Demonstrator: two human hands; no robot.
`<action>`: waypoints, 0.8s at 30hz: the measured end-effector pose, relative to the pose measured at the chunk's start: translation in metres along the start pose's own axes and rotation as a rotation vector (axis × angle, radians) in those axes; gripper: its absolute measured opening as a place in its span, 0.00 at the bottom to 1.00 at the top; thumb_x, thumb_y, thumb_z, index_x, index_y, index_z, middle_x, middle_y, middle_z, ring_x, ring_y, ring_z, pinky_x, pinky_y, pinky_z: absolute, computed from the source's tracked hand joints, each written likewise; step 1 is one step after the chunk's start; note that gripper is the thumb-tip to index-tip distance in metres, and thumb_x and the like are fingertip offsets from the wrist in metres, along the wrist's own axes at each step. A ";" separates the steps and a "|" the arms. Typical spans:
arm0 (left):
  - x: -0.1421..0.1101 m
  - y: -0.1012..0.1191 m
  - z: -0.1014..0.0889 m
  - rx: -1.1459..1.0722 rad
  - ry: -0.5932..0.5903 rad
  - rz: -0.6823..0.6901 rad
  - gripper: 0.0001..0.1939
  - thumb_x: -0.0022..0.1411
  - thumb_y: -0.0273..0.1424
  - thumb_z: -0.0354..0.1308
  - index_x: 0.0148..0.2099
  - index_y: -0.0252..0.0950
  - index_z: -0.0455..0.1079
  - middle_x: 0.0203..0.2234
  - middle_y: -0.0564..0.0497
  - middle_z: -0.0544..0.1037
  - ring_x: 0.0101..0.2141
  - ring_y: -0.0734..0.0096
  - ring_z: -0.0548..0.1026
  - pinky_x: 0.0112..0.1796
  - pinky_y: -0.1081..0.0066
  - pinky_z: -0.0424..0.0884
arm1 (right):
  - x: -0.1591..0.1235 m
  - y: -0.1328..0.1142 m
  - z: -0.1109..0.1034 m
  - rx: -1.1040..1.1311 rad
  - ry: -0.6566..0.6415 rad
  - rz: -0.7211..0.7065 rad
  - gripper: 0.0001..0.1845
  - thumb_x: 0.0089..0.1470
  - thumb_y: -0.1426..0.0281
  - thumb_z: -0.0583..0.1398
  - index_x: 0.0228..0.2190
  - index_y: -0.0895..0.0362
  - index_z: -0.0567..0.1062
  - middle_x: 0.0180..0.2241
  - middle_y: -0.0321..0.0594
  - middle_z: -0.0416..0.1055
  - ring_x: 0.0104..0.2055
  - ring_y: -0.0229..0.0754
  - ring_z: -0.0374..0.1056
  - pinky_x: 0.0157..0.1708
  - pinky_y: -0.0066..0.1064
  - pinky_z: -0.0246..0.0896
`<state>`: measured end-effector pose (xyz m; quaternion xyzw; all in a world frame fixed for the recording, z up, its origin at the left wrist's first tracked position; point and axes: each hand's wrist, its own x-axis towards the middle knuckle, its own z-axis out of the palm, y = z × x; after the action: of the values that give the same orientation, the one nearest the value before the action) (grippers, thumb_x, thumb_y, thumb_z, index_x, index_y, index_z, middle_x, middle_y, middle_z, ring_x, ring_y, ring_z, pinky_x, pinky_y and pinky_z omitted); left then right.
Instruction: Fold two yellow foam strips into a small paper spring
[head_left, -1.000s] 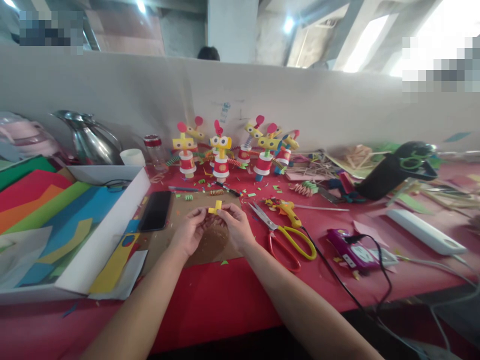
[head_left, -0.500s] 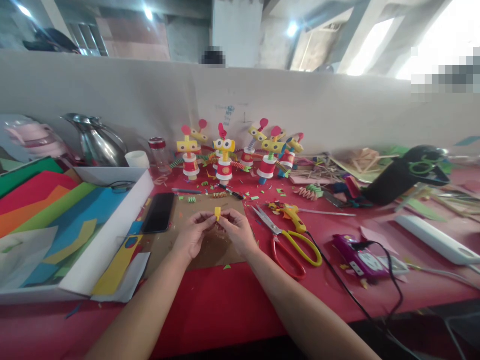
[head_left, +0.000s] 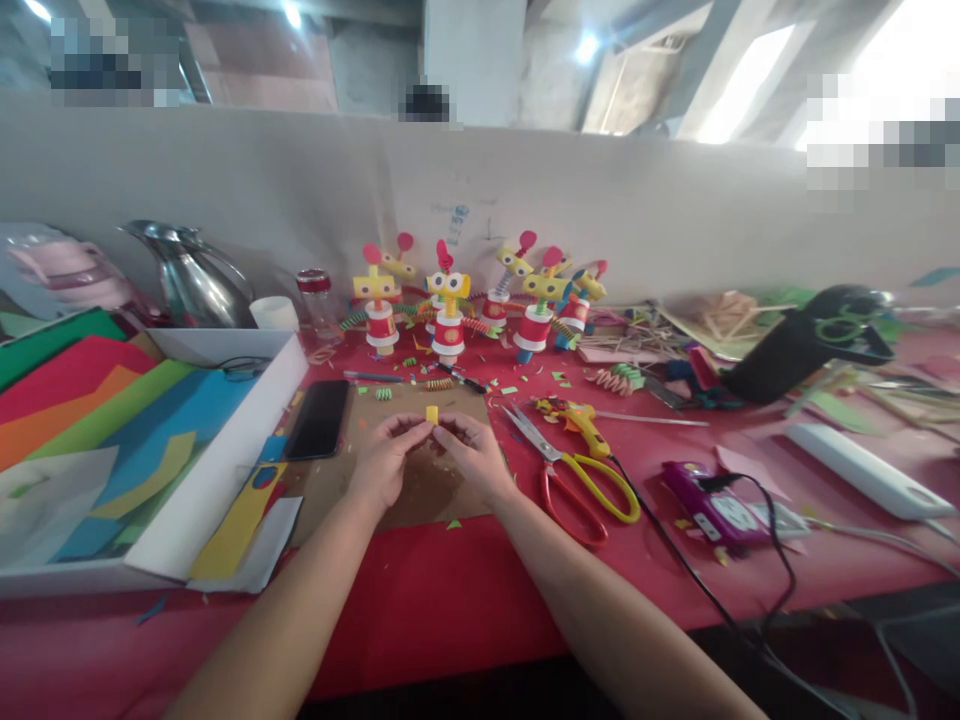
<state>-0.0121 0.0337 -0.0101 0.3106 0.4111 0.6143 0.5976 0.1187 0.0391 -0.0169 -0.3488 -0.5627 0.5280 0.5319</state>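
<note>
A small folded piece of yellow paper [head_left: 432,414] is pinched between my two hands, above a brown board [head_left: 420,500] scattered with scraps. My left hand [head_left: 386,460] grips it from the left, thumb and fingers closed. From the right, my right hand [head_left: 472,460] holds it the same way, the thumbs almost meeting. Most of the paper is hidden behind the fingertips. Small paper springs, a green one [head_left: 383,394] and an orange one [head_left: 439,384], lie just beyond. Large scissors [head_left: 551,455] with red and yellow handles rest right of my right hand.
Several paper-cup figures [head_left: 448,325] stand along the wall. At left are a white box [head_left: 217,460] of coloured paper, a phone [head_left: 319,418] and a steel jug [head_left: 184,275]. A yellow glue gun [head_left: 585,430], a purple power socket [head_left: 709,505] with cables and a white strip [head_left: 862,465] lie right.
The yellow paper looked cross-shaped a second ago; only a short upright part shows above the fingers now. Both hands have stayed closed on it, the thumbs coming closer together.
</note>
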 end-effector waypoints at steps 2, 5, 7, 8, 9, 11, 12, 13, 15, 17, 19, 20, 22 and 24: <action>0.000 0.001 0.000 -0.034 -0.011 -0.013 0.14 0.38 0.28 0.71 0.30 0.33 0.73 0.24 0.54 0.76 0.27 0.77 0.72 0.33 0.75 0.66 | 0.000 0.000 0.000 0.023 -0.001 0.005 0.12 0.49 0.62 0.62 0.35 0.55 0.77 0.31 0.38 0.74 0.29 0.38 0.67 0.32 0.30 0.64; 0.000 0.002 0.000 -0.078 -0.051 -0.023 0.14 0.39 0.26 0.71 0.32 0.33 0.74 0.27 0.53 0.77 0.29 0.76 0.74 0.34 0.75 0.67 | 0.000 0.000 0.001 0.024 0.017 -0.008 0.11 0.49 0.64 0.61 0.34 0.55 0.77 0.31 0.38 0.73 0.30 0.38 0.67 0.32 0.29 0.64; -0.001 0.002 0.000 -0.094 -0.112 -0.068 0.15 0.41 0.28 0.71 0.34 0.34 0.75 0.28 0.52 0.78 0.29 0.75 0.74 0.34 0.74 0.68 | -0.001 0.000 0.002 0.001 0.033 -0.025 0.10 0.50 0.65 0.61 0.34 0.56 0.77 0.32 0.38 0.74 0.30 0.38 0.68 0.32 0.29 0.64; -0.001 0.002 0.000 -0.093 -0.140 -0.098 0.15 0.42 0.29 0.71 0.35 0.34 0.75 0.27 0.52 0.78 0.29 0.75 0.74 0.34 0.74 0.68 | -0.001 0.001 0.002 -0.015 0.039 -0.034 0.10 0.50 0.65 0.61 0.34 0.56 0.77 0.32 0.39 0.74 0.31 0.39 0.68 0.33 0.29 0.64; -0.001 0.002 0.000 -0.087 -0.156 -0.127 0.14 0.42 0.30 0.71 0.34 0.33 0.75 0.27 0.52 0.78 0.29 0.75 0.74 0.34 0.74 0.68 | -0.002 0.001 0.002 -0.036 0.045 -0.043 0.10 0.50 0.65 0.60 0.34 0.56 0.76 0.32 0.39 0.74 0.32 0.39 0.68 0.34 0.30 0.64; -0.001 0.002 -0.001 -0.063 -0.152 -0.163 0.13 0.41 0.30 0.71 0.32 0.32 0.76 0.25 0.51 0.77 0.28 0.76 0.74 0.34 0.74 0.68 | -0.002 0.002 0.002 -0.087 0.055 -0.062 0.10 0.50 0.65 0.60 0.34 0.56 0.76 0.32 0.39 0.74 0.33 0.41 0.69 0.34 0.30 0.64; 0.000 0.002 -0.002 -0.054 -0.137 -0.169 0.13 0.41 0.29 0.71 0.31 0.32 0.76 0.24 0.51 0.77 0.28 0.76 0.74 0.34 0.75 0.68 | -0.003 0.002 0.001 -0.111 0.055 -0.071 0.10 0.51 0.66 0.59 0.35 0.56 0.76 0.32 0.39 0.74 0.33 0.41 0.69 0.35 0.31 0.64; 0.000 0.003 -0.003 -0.049 -0.123 -0.173 0.12 0.40 0.29 0.72 0.30 0.32 0.76 0.24 0.51 0.77 0.27 0.77 0.73 0.33 0.75 0.68 | -0.003 0.003 0.001 -0.135 0.053 -0.081 0.10 0.51 0.66 0.59 0.35 0.56 0.76 0.32 0.40 0.74 0.34 0.41 0.69 0.35 0.31 0.64; 0.001 0.003 -0.004 -0.039 -0.123 -0.181 0.13 0.39 0.29 0.72 0.30 0.32 0.76 0.24 0.51 0.77 0.27 0.77 0.73 0.32 0.76 0.67 | -0.004 0.003 0.001 -0.176 0.043 -0.100 0.09 0.52 0.66 0.58 0.34 0.56 0.75 0.32 0.40 0.74 0.34 0.42 0.69 0.35 0.31 0.64; 0.002 0.003 -0.006 -0.021 -0.128 -0.183 0.13 0.39 0.29 0.72 0.30 0.32 0.76 0.24 0.50 0.77 0.27 0.76 0.73 0.32 0.76 0.67 | -0.004 0.005 0.002 -0.208 0.043 -0.117 0.08 0.52 0.66 0.57 0.34 0.55 0.74 0.32 0.40 0.73 0.34 0.41 0.69 0.35 0.31 0.64; 0.002 0.003 -0.007 -0.002 -0.125 -0.178 0.13 0.39 0.29 0.72 0.30 0.32 0.76 0.24 0.51 0.77 0.27 0.77 0.73 0.33 0.76 0.68 | -0.005 0.007 0.003 -0.225 0.059 -0.125 0.09 0.52 0.66 0.57 0.37 0.54 0.71 0.31 0.38 0.73 0.33 0.41 0.70 0.33 0.30 0.65; 0.002 0.002 -0.008 0.001 -0.121 -0.176 0.14 0.38 0.29 0.72 0.30 0.32 0.76 0.24 0.51 0.77 0.27 0.77 0.73 0.33 0.76 0.68 | -0.004 0.006 0.004 -0.228 0.070 -0.125 0.11 0.52 0.66 0.57 0.39 0.54 0.69 0.30 0.36 0.72 0.32 0.40 0.70 0.32 0.30 0.65; 0.003 0.002 -0.009 -0.006 -0.118 -0.172 0.14 0.39 0.30 0.72 0.30 0.32 0.75 0.24 0.52 0.77 0.27 0.77 0.74 0.33 0.76 0.68 | -0.005 0.002 0.006 -0.238 0.081 -0.114 0.13 0.52 0.67 0.57 0.41 0.53 0.65 0.29 0.34 0.71 0.29 0.39 0.69 0.30 0.29 0.65; 0.004 0.002 -0.010 -0.023 -0.105 -0.162 0.13 0.40 0.30 0.71 0.30 0.31 0.75 0.25 0.51 0.77 0.28 0.76 0.74 0.33 0.76 0.69 | -0.008 -0.010 0.006 -0.287 0.100 -0.118 0.13 0.52 0.67 0.57 0.40 0.53 0.64 0.28 0.34 0.70 0.28 0.39 0.69 0.28 0.29 0.64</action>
<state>-0.0220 0.0363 -0.0136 0.3014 0.3960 0.5515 0.6695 0.1159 0.0281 -0.0084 -0.4135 -0.6248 0.3919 0.5339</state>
